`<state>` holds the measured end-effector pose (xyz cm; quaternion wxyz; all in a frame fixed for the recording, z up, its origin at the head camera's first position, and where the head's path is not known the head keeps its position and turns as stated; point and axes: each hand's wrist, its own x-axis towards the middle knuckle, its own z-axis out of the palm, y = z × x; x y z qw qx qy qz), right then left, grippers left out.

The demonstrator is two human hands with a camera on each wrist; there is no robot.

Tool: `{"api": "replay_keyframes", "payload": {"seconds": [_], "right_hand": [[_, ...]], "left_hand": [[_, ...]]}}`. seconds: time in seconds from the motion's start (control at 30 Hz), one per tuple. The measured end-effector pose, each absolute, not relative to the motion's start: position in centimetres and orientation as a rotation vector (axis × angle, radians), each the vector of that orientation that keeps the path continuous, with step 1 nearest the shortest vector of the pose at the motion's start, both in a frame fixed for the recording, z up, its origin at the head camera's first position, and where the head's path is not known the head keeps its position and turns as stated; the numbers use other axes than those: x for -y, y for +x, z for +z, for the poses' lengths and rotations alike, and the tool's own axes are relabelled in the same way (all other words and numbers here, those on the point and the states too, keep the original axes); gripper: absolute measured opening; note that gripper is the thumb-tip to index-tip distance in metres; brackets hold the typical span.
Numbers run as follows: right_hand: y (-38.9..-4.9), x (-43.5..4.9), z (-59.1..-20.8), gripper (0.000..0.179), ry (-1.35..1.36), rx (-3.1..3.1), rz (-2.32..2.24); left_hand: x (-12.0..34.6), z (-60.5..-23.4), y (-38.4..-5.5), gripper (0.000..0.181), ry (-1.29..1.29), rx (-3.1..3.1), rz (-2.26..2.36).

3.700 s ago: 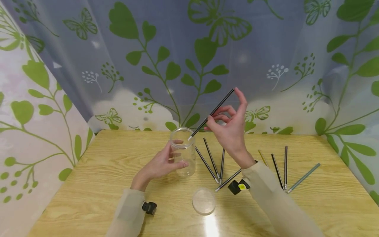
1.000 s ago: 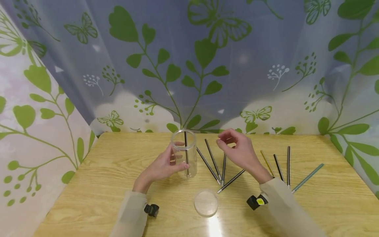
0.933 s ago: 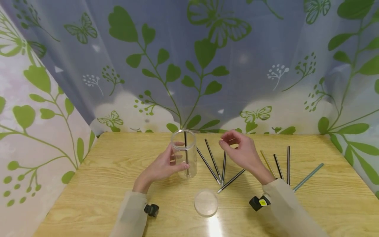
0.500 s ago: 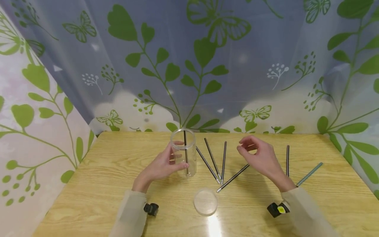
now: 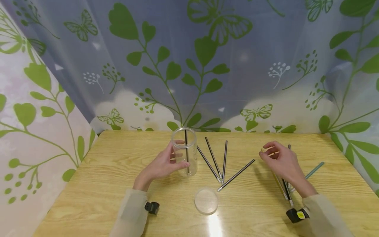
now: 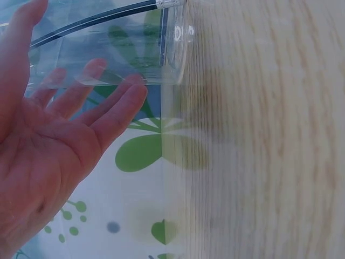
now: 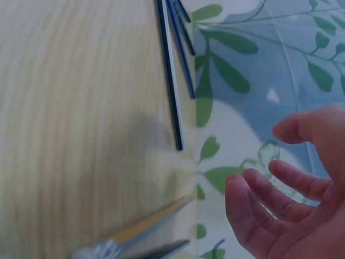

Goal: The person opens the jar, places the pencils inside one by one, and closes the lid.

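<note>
My left hand point(image 5: 161, 165) holds a clear jar point(image 5: 193, 159) upright on the table, thumb in front and fingers behind. Inside the jar leans a black pencil point(image 5: 186, 137), its silver end at the bottom in the left wrist view. My right hand point(image 5: 282, 162) hovers above the right-hand group of pencils, fingers loosely bent with nothing between them. Below it lie a yellow pencil point(image 5: 279, 183) and black pencils point(image 5: 287, 194), partly hidden by the hand. The right wrist view shows the thumb and fingertips apart, with the yellow pencil point(image 7: 148, 220) on the table nearby.
Several black pencils point(image 5: 237, 175) lie fanned out between the jar and my right hand. A round clear lid point(image 5: 206, 200) lies near the front. A teal pencil point(image 5: 315, 170) is at the right. A patterned curtain point(image 5: 160, 65) hangs behind the wooden table point(image 5: 118, 154).
My right hand let go of the black pencil, which now stands in the jar, and has moved right, over the other pencils. The left hand stays on the jar.
</note>
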<state>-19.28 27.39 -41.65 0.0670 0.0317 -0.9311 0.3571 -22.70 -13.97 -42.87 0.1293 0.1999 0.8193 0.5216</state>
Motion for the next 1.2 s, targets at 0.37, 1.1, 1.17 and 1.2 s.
{"api": "replay_keyframes", "payload": {"seconds": [0.37, 1.1, 1.17, 1.2], "right_hand": [[-19.3, -29.4, -43.4, 0.039, 0.084, 2.894, 0.983], [-20.6, -29.2, -43.5, 0.033, 0.155, 3.094, 0.77], [-20.6, -29.2, -43.5, 0.032, 0.142, 3.112, 0.761], [-20.7, -29.1, -43.5, 0.031, 0.136, 3.12, 0.758]], "left_hand": [[14.0, -42.6, -22.6, 0.078, 0.597, -2.359, 1.528], [14.0, -42.7, -22.7, 0.076, 0.588, -2.342, 1.536], [14.0, -42.7, -22.6, 0.076, 0.591, -2.34, 1.53], [14.0, -42.7, -22.6, 0.076, 0.594, -2.34, 1.527]]}}
